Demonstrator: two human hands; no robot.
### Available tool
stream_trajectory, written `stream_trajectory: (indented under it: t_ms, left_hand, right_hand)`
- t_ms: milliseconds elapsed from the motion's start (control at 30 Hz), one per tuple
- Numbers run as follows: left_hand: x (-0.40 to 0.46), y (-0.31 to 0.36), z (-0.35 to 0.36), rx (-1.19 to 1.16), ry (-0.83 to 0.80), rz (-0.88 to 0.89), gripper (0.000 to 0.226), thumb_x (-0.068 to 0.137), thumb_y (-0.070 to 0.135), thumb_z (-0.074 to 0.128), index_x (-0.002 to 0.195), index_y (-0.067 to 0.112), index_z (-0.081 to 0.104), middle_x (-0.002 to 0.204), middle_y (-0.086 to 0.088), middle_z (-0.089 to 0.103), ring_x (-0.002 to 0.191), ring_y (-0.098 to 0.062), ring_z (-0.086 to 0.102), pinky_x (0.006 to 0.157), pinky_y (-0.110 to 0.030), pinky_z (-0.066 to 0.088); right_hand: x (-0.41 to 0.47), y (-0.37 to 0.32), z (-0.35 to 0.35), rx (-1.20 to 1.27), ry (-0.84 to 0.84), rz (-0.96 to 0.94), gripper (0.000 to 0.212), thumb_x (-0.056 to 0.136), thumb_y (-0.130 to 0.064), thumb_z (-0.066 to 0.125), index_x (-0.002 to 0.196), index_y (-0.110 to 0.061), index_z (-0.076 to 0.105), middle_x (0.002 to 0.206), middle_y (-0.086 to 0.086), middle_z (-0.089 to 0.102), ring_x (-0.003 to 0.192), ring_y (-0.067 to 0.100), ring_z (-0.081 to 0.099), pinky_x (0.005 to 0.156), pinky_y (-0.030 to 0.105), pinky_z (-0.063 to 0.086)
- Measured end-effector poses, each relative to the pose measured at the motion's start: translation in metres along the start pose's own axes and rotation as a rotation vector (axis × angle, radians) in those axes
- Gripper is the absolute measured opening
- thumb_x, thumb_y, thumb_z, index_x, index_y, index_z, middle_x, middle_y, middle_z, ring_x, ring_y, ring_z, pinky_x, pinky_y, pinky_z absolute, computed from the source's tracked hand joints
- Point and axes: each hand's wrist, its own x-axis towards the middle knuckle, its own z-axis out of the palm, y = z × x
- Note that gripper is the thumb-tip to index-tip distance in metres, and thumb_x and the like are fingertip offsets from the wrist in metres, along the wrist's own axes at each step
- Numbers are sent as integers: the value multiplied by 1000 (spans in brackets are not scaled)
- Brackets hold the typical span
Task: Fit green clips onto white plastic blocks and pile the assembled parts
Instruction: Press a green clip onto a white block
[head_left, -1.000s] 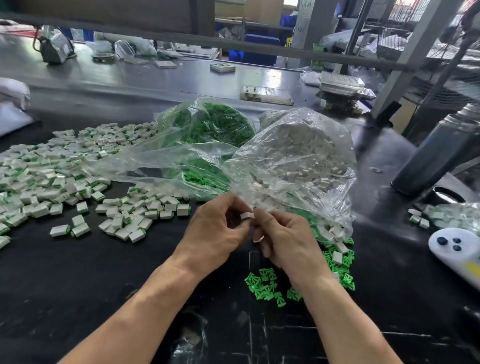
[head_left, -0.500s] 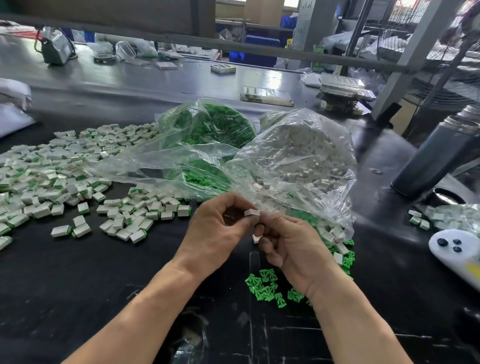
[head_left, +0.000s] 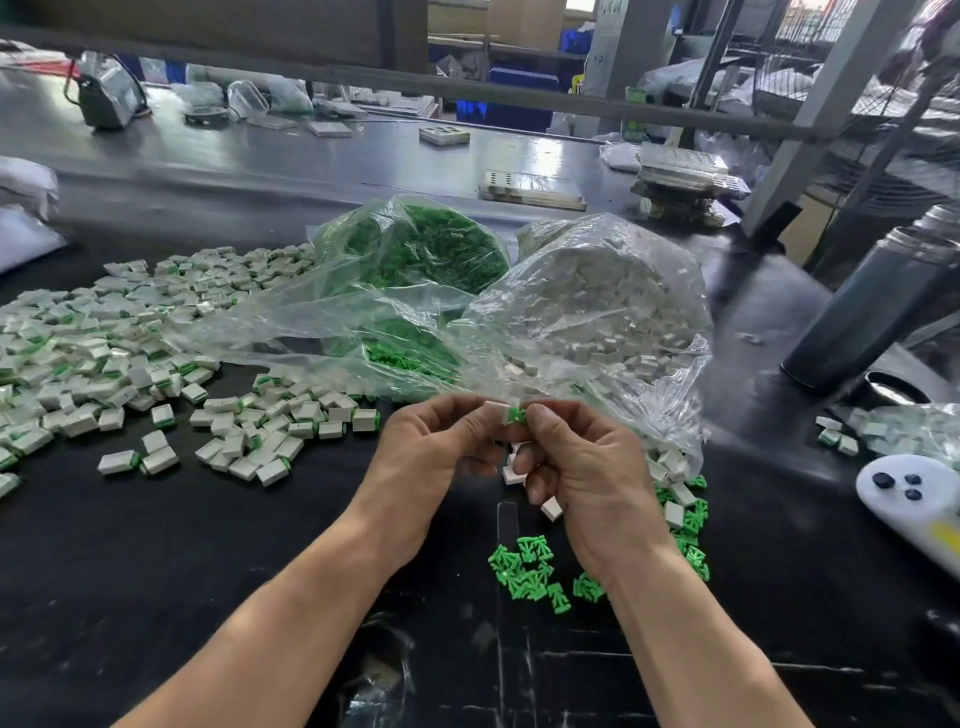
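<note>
Now | left hand (head_left: 431, 441) pinches boxy white block (head_left: 497, 410) | right hand (head_left: 582, 467) pinches ridged green clip (head_left: 518, 415)

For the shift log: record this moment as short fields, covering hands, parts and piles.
left hand: pinches a white block
right hand: pinches a green clip at the block's end; spare white blocks in its curled fingers
assembled pile: on the table, left
loose green clips: under the right wrist
bags: green clips bag, white blocks bag, behind the hands
</note>
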Motion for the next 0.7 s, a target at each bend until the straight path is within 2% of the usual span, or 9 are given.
stream_trajectory:
  t_ms: [167,333,500,700]
  left_hand:
    - [1,-1,-2,-23,9,-32,21,80,32,77,93,16,81,95,-12,79,74,-17,67,69,-28,54]
    - [1,-1,1,-17,43,-5,23,75,34,79,91,18,81,89,-11,77,72,-18,65,71,-32,53]
    - [2,-2,-1,5,58,-8,24,76,31,79,94,16,81,86,-8,76,71,-16,63,67,-27,53]
    - [2,-2,-1,57,52,-33,34,68,32,81,95,11,77,84,-5,77,68,-13,63,63,-27,50]
  right_hand:
    - [0,0,2,-67,21,-33,6,97,-8,70,93,-7,74,86,32,72,54,25,58,41,27,47]
    - [-2,3,5,-21,-5,-51,6,97,-6,69,93,-4,73,79,18,74,52,18,61,39,24,46]
    - [-3,3,7,41,-27,-21,11,97,-6,67,90,-6,75,80,17,73,52,17,61,40,24,46]
    - [-4,3,5,-118,26,-78,11,101,-10,66,99,-1,71,79,13,74,56,19,61,43,25,47]
